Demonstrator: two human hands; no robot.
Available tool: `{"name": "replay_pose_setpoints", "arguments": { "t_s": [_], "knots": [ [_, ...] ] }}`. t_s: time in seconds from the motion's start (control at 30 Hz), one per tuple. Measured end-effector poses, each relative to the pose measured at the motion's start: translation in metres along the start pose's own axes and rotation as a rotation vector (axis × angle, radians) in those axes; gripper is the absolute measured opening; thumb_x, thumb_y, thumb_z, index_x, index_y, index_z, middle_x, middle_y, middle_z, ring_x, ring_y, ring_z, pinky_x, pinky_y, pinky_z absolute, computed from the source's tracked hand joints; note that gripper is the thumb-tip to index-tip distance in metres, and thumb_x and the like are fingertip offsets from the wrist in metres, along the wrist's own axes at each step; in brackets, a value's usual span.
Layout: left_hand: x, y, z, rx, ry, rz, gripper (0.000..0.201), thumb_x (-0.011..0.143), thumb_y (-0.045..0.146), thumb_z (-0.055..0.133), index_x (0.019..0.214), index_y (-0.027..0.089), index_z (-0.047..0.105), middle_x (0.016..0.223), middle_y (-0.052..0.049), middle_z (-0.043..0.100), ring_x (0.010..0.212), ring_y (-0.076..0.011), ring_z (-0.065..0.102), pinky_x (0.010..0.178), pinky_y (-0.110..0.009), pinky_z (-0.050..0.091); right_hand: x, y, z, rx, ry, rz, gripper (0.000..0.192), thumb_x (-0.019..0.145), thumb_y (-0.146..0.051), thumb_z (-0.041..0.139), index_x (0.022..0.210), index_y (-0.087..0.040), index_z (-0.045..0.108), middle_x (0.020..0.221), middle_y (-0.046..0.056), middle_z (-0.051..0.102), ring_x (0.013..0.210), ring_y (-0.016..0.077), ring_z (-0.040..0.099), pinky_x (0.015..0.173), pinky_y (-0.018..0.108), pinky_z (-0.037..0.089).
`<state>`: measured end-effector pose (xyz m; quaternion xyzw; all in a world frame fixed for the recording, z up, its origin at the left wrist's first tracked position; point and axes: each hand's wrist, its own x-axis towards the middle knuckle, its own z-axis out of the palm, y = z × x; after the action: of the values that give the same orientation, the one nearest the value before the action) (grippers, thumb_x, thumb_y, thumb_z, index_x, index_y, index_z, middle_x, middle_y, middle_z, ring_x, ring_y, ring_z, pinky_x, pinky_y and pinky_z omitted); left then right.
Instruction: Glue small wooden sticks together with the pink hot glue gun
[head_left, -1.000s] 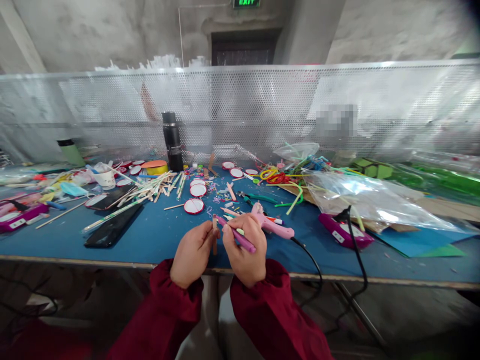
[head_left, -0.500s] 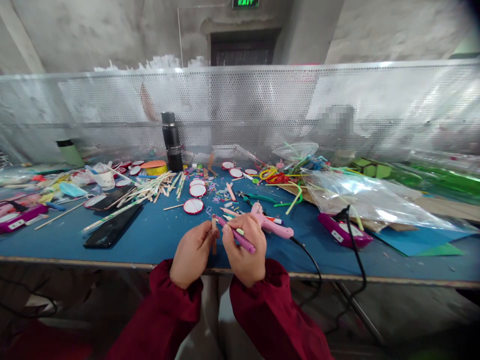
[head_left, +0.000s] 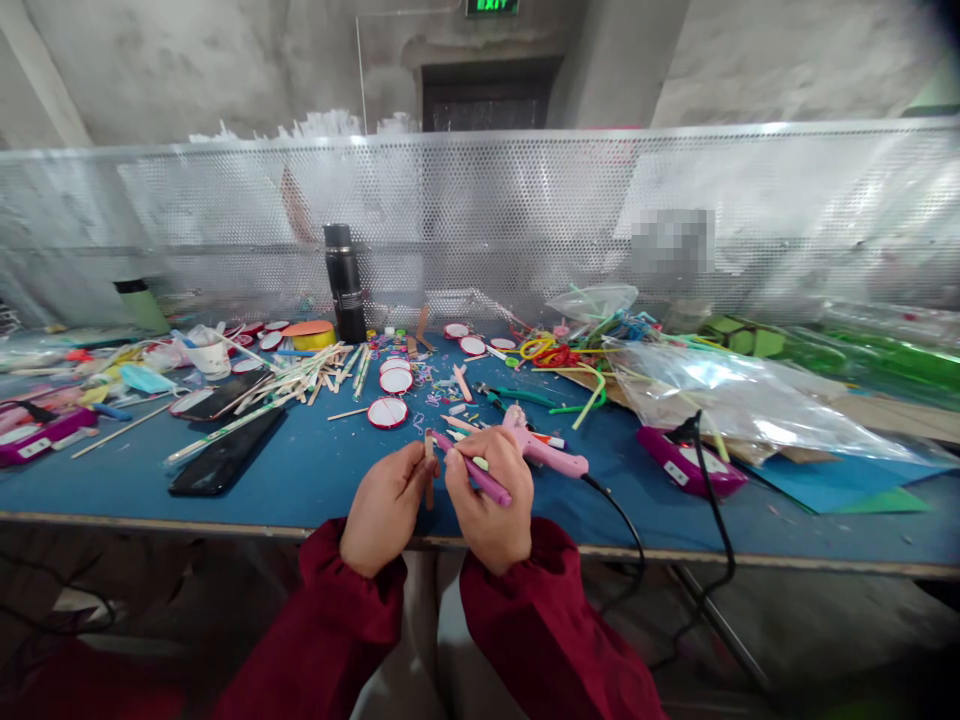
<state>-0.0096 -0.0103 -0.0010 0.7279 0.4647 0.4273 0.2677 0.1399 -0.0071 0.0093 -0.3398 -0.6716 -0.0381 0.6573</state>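
1. Your left hand (head_left: 384, 510) pinches a wooden stick (head_left: 429, 470) upright between thumb and fingers, just left of the pink glue gun (head_left: 541, 448).
2. Your right hand (head_left: 489, 500) is closed around a purple pen (head_left: 472, 470), whose tip meets the top of the stick.
3. Both hands are pressed close together above the blue table (head_left: 315, 470), near its front edge.
4. The glue gun lies just behind your right hand, its black cord (head_left: 619, 515) trailing off the table edge.
5. A red-rimmed round disc (head_left: 388, 412) lies beyond the glue gun's left side; a black bottle (head_left: 345, 283) stands well behind it.
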Motion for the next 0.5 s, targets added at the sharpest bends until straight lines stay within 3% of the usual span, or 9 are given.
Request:
{"name": "replay_pose_setpoints", "arguments": {
  "t_s": [0.5],
  "knots": [
    [0.0003, 0.0020, -0.0007, 0.000, 0.003, -0.001, 0.040, 0.108, 0.048, 0.039, 0.081, 0.022, 0.054, 0.069, 0.001, 0.060, 0.069, -0.0180, 0.055, 0.067, -0.029, 0.037, -0.0007, 0.0010, 0.0003, 0.007, 0.005, 0.004, 0.014, 0.092, -0.015, 0.060, 0.083, -0.025, 0.055, 0.074, -0.002, 0.065, 0.072, 0.0177, 0.063, 0.080, 0.040, 0.050]
  ]
}}
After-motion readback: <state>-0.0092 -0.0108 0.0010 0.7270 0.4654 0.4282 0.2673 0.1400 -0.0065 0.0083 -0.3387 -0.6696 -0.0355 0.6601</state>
